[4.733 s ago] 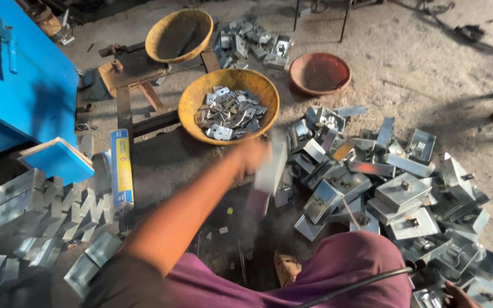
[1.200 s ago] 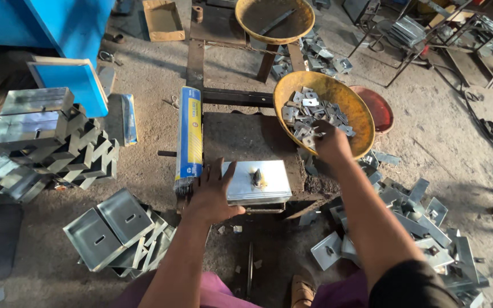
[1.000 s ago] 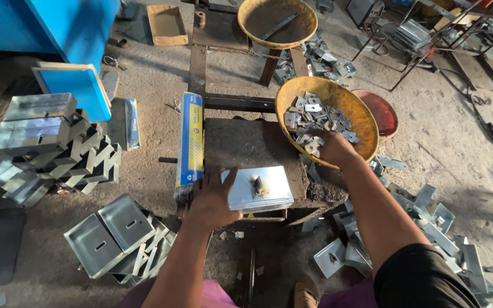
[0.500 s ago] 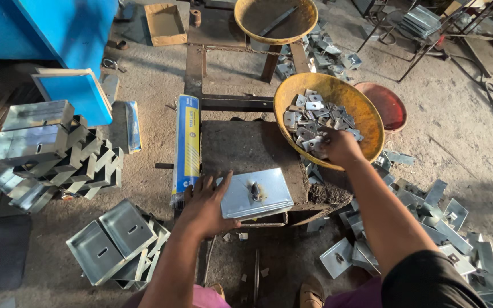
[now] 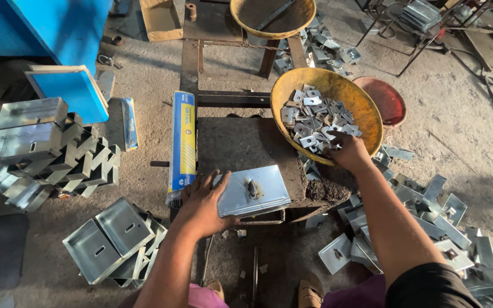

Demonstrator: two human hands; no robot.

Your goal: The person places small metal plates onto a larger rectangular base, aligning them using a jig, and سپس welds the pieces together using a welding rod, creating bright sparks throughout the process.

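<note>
Since moment before, flat square galvanized metal plate [image 5: 252, 190] tilted slightly on dark workbench [image 5: 241, 142]; left hand [image 5: 203, 204] grips its edge. Right hand [image 5: 346, 151] in yellow round bowl [image 5: 366, 111], fingers closed among small metal pieces [image 5: 312, 114]; what they hold, cannot tell.

A blue machine cabinet [image 5: 58, 34] stands upper left, above stacked metal boxes [image 5: 35, 142]. A reddish bowl [image 5: 388, 100] sits on the floor beside scattered metal plates [image 5: 446, 228].

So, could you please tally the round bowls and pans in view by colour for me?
Yellow bowls: 2, one with small metal pieces where the right hand reaches, one on the stand behind.
Reddish-brown pans: 1.
Total: 3.
</note>
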